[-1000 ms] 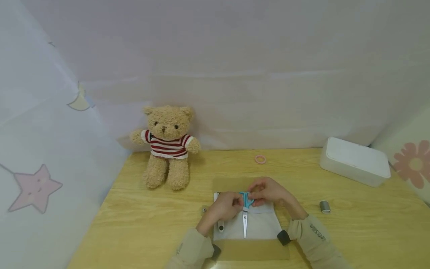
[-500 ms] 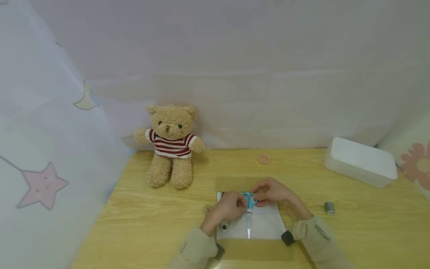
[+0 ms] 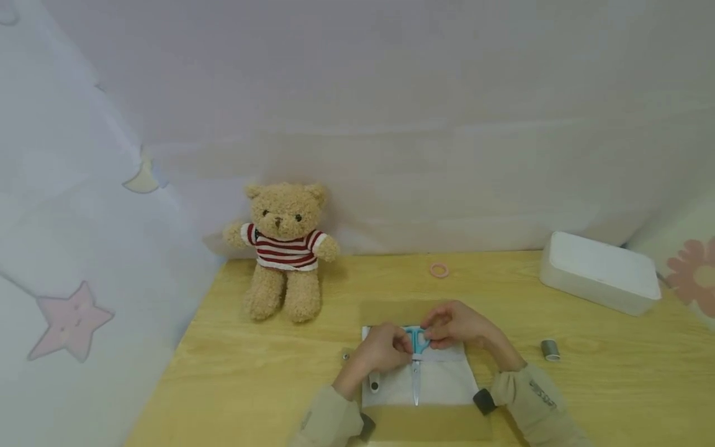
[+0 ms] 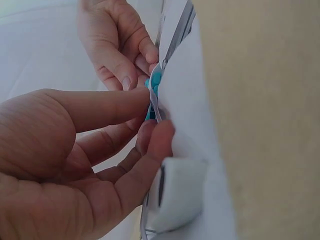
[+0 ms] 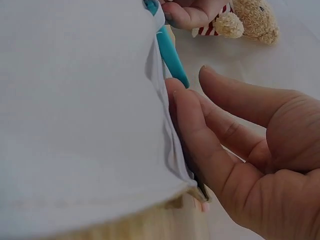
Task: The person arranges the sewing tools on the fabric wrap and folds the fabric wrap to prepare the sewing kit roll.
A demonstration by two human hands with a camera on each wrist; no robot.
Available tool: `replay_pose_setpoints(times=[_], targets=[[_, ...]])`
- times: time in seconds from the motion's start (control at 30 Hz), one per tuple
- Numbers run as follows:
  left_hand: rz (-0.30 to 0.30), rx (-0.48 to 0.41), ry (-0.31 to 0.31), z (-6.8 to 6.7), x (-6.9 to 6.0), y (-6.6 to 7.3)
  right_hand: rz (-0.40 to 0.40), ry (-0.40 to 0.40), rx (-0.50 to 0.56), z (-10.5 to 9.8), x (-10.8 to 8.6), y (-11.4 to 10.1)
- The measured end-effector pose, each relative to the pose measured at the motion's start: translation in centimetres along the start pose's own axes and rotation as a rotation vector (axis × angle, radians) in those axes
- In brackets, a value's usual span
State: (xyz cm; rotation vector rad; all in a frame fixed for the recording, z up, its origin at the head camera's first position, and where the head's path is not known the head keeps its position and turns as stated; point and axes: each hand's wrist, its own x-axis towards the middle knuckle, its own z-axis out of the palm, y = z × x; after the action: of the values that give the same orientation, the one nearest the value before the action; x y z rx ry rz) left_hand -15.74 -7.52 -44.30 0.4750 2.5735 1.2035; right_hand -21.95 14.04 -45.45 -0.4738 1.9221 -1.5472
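Note:
Teal-handled scissors (image 3: 416,366) lie on a white cloth piece (image 3: 447,379), blades toward the person, with a white band across them. My left hand (image 3: 384,349) is left of the handles; in the left wrist view its thumb and fingers pinch the cloth edge (image 4: 154,102) beside the teal handle (image 4: 156,78). At the handles' right side is my right hand (image 3: 459,324). The right wrist view shows its fingers (image 5: 192,117) against the cloth's edge, thumb apart, near the teal handle (image 5: 172,59). A white cylinder with a black end (image 3: 374,382) rests below my left hand.
A teddy bear (image 3: 285,251) sits back left. A pink ring (image 3: 439,270) lies at the back, a white box (image 3: 600,273) back right, a grey spool (image 3: 550,350) to the right. A small metal item (image 3: 346,356) is left of the cloth. A tan mat (image 3: 430,422) lies underneath.
The head view has shifted slightly, so the scene appears a little further right and lower. Both hands stay at the scissors' handles, with little visible movement.

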Motion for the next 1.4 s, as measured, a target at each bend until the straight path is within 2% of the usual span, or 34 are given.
replay_pose_setpoints(times=[0.27, 0.43, 0.53, 0.67, 0.83, 0.97, 1.13, 1.3, 1.4], targets=[[0.032, -0.095, -0.021, -0.2, -0.2, -0.5, -0.043, 0.09, -0.066, -1.1, -1.8, -0.4], [0.058, -0.107, -0.019, -0.5, -0.1, -0.1, -0.062, 0.163, -0.063, -2.9, -4.0, -0.7], [0.071, -0.139, -0.039, -0.5, 0.0, 0.3, -0.056, 0.202, -0.056, -4.2, -5.5, -0.3], [0.054, -0.176, -0.078, -0.1, 0.3, 1.0, -0.059, 0.26, -0.08, -6.0, -7.4, 0.5], [0.014, -0.158, -0.08, 0.3, 1.0, 2.0, -0.057, 0.319, -0.086, -8.1, -10.1, 1.5], [0.001, -0.162, -0.083, 0.5, 1.6, 2.6, -0.014, 0.38, -0.061, -9.6, -12.1, 2.1], [-0.035, -0.183, -0.082, 0.8, 2.2, 2.4, 0.066, 0.439, -0.09, -10.9, -14.0, 3.1], [-0.067, -0.231, -0.083, 1.0, 2.4, 1.9, 0.118, 0.443, -0.04, -11.9, -15.1, 4.5], [-0.067, -0.224, -0.074, 1.0, 2.4, 1.6, 0.128, 0.423, -0.018, -12.0, -15.3, 5.0]])
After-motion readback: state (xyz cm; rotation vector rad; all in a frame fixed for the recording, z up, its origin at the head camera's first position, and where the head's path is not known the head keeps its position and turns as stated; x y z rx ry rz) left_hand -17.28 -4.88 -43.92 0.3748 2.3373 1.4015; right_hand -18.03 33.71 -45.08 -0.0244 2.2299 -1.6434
